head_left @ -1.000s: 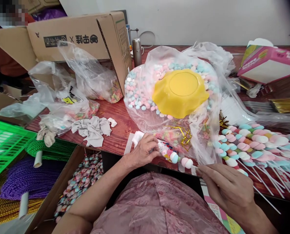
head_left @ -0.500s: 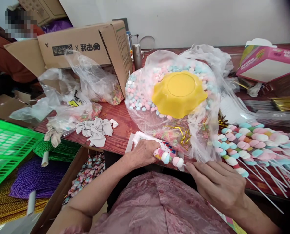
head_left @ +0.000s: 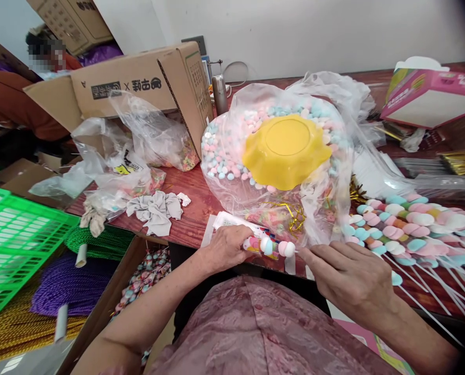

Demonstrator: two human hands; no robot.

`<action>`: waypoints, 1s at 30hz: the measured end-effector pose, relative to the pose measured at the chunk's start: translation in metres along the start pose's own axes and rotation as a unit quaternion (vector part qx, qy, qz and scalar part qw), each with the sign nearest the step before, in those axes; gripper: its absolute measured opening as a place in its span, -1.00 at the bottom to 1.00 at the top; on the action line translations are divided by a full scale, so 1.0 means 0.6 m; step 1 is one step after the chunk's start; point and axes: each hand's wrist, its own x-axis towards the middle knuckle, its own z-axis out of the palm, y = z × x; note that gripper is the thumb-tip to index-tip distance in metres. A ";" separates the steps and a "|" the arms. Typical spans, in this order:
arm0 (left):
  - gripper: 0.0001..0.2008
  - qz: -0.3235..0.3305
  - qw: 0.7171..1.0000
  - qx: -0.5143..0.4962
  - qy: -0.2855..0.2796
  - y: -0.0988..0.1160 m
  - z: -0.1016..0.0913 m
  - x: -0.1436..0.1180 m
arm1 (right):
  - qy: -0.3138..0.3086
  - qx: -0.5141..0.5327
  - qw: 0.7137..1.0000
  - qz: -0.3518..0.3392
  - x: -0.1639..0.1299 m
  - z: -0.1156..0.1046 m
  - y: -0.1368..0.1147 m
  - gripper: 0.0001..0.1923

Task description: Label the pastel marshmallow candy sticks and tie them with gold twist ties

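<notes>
Hands point(head_left: 232, 245) at candy skewer point(head_left: 275, 247), beside marshmallow bag point(head_left: 232, 156).

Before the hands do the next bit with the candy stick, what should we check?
1. Left hand grips the candy end of the candy stick: ok.
2. Right hand pinches the bare stick end: ok.
3. Candies sit in a row on the stick: ok.
4. Whether the wrapper fully covers the candies: cannot tell.
5. Finished skewers lie close by on the table: ok.
6. Yellow bowl rests steady on the candy bag: cannot tell.
</notes>
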 end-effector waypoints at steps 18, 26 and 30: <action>-0.87 0.042 0.997 0.056 0.016 -0.007 0.022 -0.002 | -0.065 0.142 0.987 0.036 0.000 0.031 0.003 -0.71; -0.95 -0.035 0.996 0.059 -0.050 0.015 0.003 0.005 | 0.002 0.052 0.997 -0.061 0.004 0.035 -0.020 -0.77; -0.91 -0.039 0.996 0.049 -0.059 0.019 0.002 0.005 | -0.031 0.020 0.998 -0.060 0.006 0.042 -0.012 -0.76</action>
